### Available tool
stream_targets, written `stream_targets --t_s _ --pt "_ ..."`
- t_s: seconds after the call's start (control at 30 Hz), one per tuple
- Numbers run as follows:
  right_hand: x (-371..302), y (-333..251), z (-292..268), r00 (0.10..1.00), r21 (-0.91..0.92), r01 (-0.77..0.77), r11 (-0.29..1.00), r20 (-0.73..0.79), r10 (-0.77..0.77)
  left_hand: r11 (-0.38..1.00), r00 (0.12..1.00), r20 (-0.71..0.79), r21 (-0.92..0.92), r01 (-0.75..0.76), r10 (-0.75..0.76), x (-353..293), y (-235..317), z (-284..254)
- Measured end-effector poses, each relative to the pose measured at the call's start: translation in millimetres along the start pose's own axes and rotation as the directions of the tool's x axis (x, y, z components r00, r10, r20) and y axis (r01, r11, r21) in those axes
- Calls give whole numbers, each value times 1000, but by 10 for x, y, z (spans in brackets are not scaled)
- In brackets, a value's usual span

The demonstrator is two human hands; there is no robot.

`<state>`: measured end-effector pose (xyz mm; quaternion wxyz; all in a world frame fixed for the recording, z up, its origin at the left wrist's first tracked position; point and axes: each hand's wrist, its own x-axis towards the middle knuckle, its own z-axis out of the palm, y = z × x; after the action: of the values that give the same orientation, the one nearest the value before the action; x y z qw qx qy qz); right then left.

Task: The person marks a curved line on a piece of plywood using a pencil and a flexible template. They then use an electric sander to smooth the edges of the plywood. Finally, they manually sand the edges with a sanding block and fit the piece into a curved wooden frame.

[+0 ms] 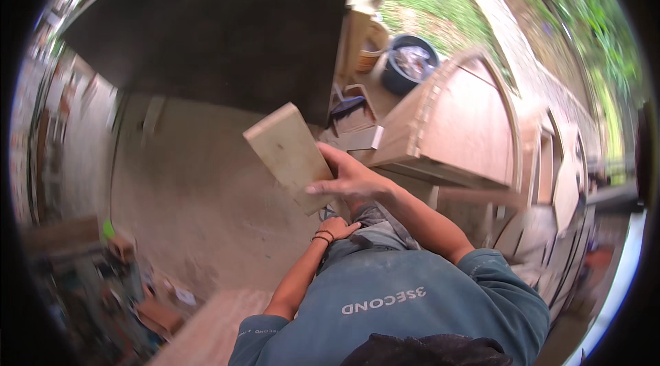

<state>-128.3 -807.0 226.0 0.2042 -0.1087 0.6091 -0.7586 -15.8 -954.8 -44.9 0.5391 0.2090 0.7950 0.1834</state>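
My right hand (347,177) grips the near end of a short, thick wooden board (285,146), its thumb on the upper face and its fingers behind the edge. The board is pale and tilted, held in front of my body above the floor. Close to my waist, my left hand (335,228) rests against my grey trousers (381,228), with dark bands on its wrist. Its thumb and fingers look spread, though some of them are hidden, and I see nothing held in it.
A large dark panel (227,29) stands ahead. To the right are an arched wooden cabinet (467,118), other wooden pieces and a dark bucket (397,77) of scraps. A dustpan-like blue item (349,106) lies near it. Offcuts (158,318) clutter the lower left of the concrete floor (199,180).
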Motion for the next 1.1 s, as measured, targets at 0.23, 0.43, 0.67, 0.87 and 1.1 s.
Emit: stream_targets --t_s 0.23,0.43,0.67,0.87,1.1 --pt "-2064 263 -289 713 153 99 983 -700 37 945 948 189 -254 -206 258 159 383 81" --pt "-3778 444 -455 46 -30 336 941 -998 -48 941 938 229 156 -301 262 365 1143 222" --pt "-5347 302 -695 -77 -171 789 590 -980 -181 820 899 414 459 -341 143 898 2194 847" --pt "-6544 350 -954 -260 -270 748 607 -960 -106 679 850 479 551 -485 219 1448 3684 1694" --pt "-7635 613 -1012 -360 -325 793 515 -932 -35 293 733 555 681 -672 393 1671 5250 2678"
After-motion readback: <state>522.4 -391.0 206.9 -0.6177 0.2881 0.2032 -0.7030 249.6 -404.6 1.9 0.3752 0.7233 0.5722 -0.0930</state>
